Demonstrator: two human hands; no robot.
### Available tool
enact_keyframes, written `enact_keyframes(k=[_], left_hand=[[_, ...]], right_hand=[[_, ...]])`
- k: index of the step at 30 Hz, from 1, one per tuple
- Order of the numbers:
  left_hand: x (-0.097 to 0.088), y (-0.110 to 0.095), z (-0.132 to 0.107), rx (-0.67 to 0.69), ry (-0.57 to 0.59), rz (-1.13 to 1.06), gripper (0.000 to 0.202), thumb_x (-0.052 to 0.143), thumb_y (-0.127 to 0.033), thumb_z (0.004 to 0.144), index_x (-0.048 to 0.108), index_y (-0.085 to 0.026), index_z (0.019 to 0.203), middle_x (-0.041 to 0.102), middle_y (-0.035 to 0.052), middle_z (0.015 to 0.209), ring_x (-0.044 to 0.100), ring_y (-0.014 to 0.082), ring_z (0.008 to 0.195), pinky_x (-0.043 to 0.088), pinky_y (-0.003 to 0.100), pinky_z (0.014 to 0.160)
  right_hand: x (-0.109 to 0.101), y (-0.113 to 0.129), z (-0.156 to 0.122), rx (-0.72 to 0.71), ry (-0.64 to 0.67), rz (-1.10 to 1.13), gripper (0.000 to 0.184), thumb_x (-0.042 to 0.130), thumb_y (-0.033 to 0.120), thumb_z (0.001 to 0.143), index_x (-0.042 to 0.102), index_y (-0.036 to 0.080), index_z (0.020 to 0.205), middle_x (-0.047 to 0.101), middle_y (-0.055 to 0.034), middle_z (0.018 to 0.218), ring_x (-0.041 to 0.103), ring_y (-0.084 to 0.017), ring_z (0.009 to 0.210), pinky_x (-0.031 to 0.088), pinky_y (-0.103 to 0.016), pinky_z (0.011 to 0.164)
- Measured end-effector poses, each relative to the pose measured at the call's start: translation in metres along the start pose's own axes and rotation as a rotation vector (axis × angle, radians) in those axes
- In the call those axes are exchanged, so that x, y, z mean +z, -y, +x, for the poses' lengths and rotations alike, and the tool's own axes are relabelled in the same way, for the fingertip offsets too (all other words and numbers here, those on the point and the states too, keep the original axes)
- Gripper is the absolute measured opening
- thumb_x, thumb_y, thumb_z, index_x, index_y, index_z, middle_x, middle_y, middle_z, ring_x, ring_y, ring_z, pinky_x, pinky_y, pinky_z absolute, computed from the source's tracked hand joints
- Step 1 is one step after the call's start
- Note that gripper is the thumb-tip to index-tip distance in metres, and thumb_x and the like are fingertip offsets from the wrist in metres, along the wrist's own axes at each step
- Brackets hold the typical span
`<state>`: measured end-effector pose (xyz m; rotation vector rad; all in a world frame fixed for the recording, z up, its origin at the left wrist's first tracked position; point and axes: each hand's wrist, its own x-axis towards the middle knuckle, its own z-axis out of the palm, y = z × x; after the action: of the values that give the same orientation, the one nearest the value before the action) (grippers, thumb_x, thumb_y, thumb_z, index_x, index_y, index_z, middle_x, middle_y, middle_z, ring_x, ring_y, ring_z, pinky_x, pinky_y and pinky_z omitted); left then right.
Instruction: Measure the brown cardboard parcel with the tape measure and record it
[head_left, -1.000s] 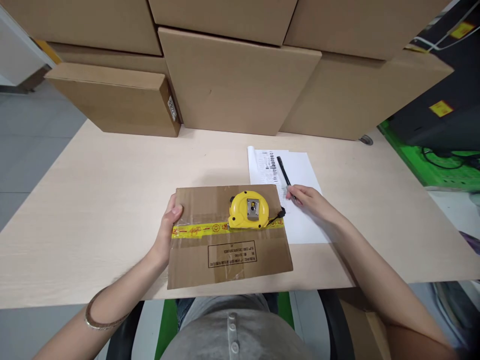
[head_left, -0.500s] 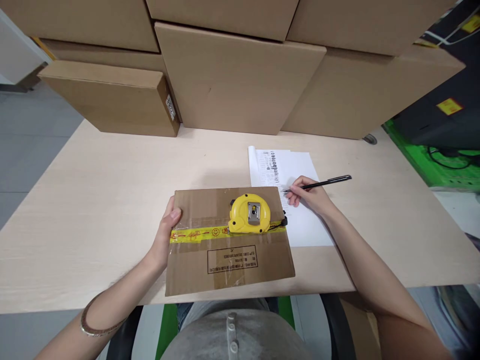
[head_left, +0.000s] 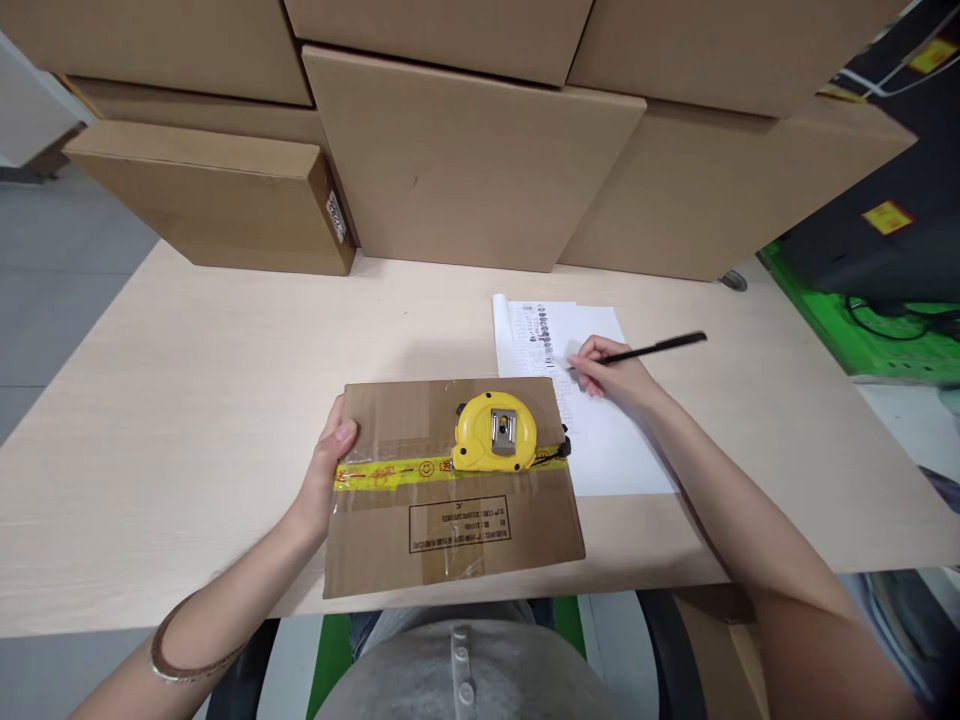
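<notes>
A flat cardboard box [head_left: 420, 520] with a yellow tape strip lies at the table's front edge. My left hand [head_left: 326, 470] grips its left side, thumb on top. A yellow tape measure [head_left: 495, 432] rests on the box's upper right part. My right hand [head_left: 611, 370] is closed on a black pen [head_left: 660, 347], whose tip is down on a white printed sheet [head_left: 600, 440] just right of the box. The pen's shaft points to the right.
Large cardboard boxes [head_left: 472, 150] are stacked along the back of the light wooden table [head_left: 187, 370]. A smaller box [head_left: 210, 195] lies at the back left. Green and black equipment [head_left: 885, 290] stands to the right. A small dark round object [head_left: 733, 282] sits near the back right.
My right hand picked the pen up off the sheet, turned it so the shaft points right, and moved it a little up the paper. The left hand kept its hold on the box.
</notes>
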<state>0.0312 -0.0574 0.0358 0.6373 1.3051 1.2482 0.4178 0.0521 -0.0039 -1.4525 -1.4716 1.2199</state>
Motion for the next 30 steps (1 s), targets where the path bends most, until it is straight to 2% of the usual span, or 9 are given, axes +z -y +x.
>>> enact_keyframes(k=[3,6,8,10,14,19,30], left_hand=[[0.000,0.000,0.001,0.027,-0.010,0.010,0.045,0.090,-0.059,0.062,0.072,-0.026,0.087,0.071,0.0013,0.073,0.073,0.0300,0.089,0.061,0.034,0.072],[0.001,-0.001,-0.001,0.017,0.000,0.011,0.046,0.089,-0.060,0.063,0.074,-0.025,0.090,0.073,0.0026,0.078,0.074,0.0325,0.097,0.062,0.035,0.079],[0.001,-0.002,-0.002,-0.001,0.006,0.007,0.048,0.089,-0.060,0.064,0.075,-0.024,0.093,0.075,0.0040,0.081,0.073,0.0354,0.103,0.062,0.038,0.085],[0.001,-0.003,-0.002,-0.015,0.013,0.002,0.050,0.089,-0.060,0.064,0.075,-0.023,0.095,0.076,0.0052,0.084,0.073,0.0367,0.102,0.062,0.040,0.083],[0.000,-0.003,-0.001,-0.037,0.039,-0.010,0.057,0.090,-0.059,0.064,0.077,-0.022,0.105,0.077,0.0067,0.094,0.073,0.0342,0.096,0.061,0.038,0.076],[-0.005,0.000,-0.002,-0.099,0.131,-0.042,0.060,0.083,-0.059,0.075,0.071,-0.025,0.123,0.076,0.0085,0.120,0.071,0.0340,0.110,0.061,0.039,0.086],[-0.005,0.001,-0.003,-0.137,0.108,-0.075,0.062,0.083,-0.058,0.074,0.070,-0.027,0.125,0.075,0.0092,0.122,0.070,0.0335,0.110,0.060,0.041,0.085]], right_hand=[[-0.005,0.008,0.044,-0.049,-0.026,-0.016,0.055,0.096,0.057,0.065,0.053,0.024,0.066,0.060,0.0028,0.047,0.045,-0.007,0.036,0.032,-0.021,0.035],[-0.003,0.011,0.095,-0.089,-0.059,-0.033,0.054,0.101,0.045,0.059,0.051,0.025,0.067,0.058,0.0050,0.047,0.046,-0.007,0.037,0.032,-0.021,0.035],[0.001,0.009,0.121,-0.112,-0.097,-0.033,0.053,0.098,0.040,0.061,0.048,0.025,0.065,0.054,0.0067,0.044,0.043,-0.007,0.037,0.030,-0.021,0.035],[0.003,0.004,0.136,-0.133,-0.143,-0.026,0.052,0.093,0.040,0.066,0.043,0.026,0.063,0.049,0.0082,0.041,0.039,-0.006,0.035,0.026,-0.020,0.034],[0.003,-0.006,0.140,-0.139,-0.195,-0.011,0.053,0.089,0.045,0.069,0.039,0.027,0.064,0.049,0.0081,0.040,0.036,-0.006,0.031,0.024,-0.020,0.032],[-0.001,-0.011,0.137,-0.117,-0.203,-0.027,0.052,0.092,0.042,0.065,0.042,0.026,0.062,0.055,0.0054,0.043,0.043,-0.007,0.033,0.030,-0.019,0.031],[0.000,-0.011,0.140,-0.094,-0.216,-0.040,0.043,0.086,0.024,0.067,0.043,0.025,0.060,0.054,0.0052,0.043,0.044,-0.007,0.034,0.032,-0.018,0.031]])
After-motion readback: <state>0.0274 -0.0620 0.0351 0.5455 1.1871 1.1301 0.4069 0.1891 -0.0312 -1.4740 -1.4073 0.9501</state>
